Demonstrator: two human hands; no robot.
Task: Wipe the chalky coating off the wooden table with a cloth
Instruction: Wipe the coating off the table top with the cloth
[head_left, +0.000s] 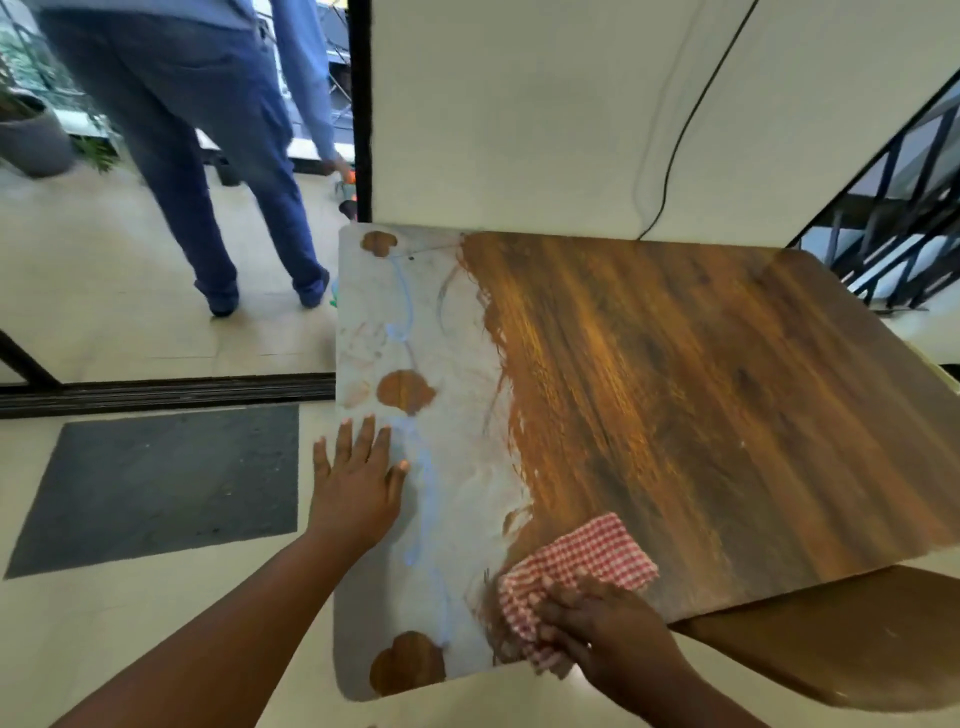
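Fingers (558, 621) pressing cloth (576, 564), half-chalky table (675, 364)

text: none legible | labels/brands/nos./signs: none seen | counter (675, 364): only blue scribbled line in chalky coating (457, 467), no letters made out | cloth (576, 566): red-white check, no print read

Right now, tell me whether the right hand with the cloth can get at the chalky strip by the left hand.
Probably yes: the right hand grips the cloth beside the chalky strip, with nothing between; only the left hand rests there.
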